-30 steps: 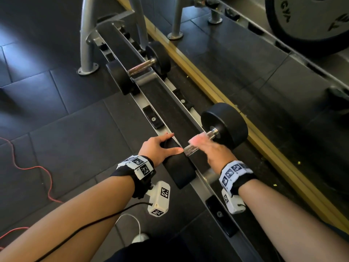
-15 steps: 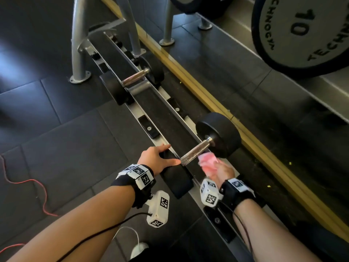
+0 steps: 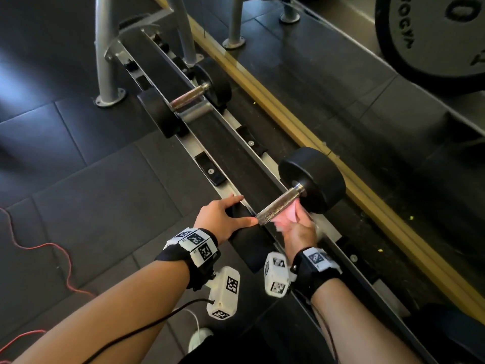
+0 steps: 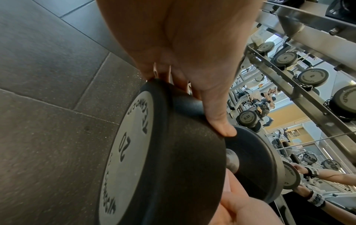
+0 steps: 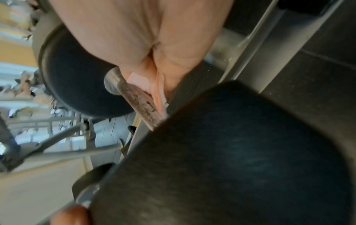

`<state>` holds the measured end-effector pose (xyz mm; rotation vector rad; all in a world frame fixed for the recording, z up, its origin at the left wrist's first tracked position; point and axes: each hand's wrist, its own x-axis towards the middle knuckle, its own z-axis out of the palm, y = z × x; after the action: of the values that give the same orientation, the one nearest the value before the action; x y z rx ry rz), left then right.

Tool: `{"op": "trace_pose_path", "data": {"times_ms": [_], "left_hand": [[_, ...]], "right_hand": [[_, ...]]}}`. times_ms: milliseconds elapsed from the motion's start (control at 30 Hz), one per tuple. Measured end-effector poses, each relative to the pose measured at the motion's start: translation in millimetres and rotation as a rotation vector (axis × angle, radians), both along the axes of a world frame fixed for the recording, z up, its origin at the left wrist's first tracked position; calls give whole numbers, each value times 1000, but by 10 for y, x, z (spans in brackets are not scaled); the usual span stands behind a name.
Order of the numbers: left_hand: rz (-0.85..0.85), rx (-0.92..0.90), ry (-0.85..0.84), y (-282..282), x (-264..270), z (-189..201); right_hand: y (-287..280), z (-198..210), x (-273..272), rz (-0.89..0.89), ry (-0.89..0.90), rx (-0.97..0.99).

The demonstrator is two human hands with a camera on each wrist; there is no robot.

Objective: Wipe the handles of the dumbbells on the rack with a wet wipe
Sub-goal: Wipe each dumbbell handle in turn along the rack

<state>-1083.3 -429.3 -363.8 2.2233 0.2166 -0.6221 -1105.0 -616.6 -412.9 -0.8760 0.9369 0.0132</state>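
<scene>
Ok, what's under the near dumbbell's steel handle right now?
The pink wet wipe, pressed up against the knurled steel handle from below by the right hand. How far the wipe wraps round is hidden by the handle and hand.

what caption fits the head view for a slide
Right hand presses a pink wet wipe under the near dumbbell's handle while the left hand steadies its near head.

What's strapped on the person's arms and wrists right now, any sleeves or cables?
No sleeves: both forearms are bare. Each wrist carries a black strap with a white band of black square markers, left wristband and right wristband. A white camera block with the same markers hangs below each wrist. A black cable runs from the left block along the forearm.
</scene>
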Motion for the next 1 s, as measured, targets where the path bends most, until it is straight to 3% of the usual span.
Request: {"op": "trace_pose_path", "data": {"times_ms": [133,233,433,600,733,833,900,1000], "left_hand": [[-14,4,1,-12,-2,13],[-16,-4,4,-4,2,3],[-23,-9,10,-3,-6,11],[-26,5,-8,-4,-6,32],[-28,-3,10,-2,-7,30],[-24,-7,8,-3,-1,21],[-19,-9,9,-5,-5,14],[-15,-10,-4,-2,-14,8]], "right_hand": [[-86,41,-121,203,43,-27],[-132,96,34,116,57,8],[21,166,104,192,29,-165],[-55,89,-168,143,-12,65],[-74,4,-56,75,113,-72],[-22,97,81,203,56,-37],[18,108,82,162,84,-78],[23,61,-91,148,54,31]]}}
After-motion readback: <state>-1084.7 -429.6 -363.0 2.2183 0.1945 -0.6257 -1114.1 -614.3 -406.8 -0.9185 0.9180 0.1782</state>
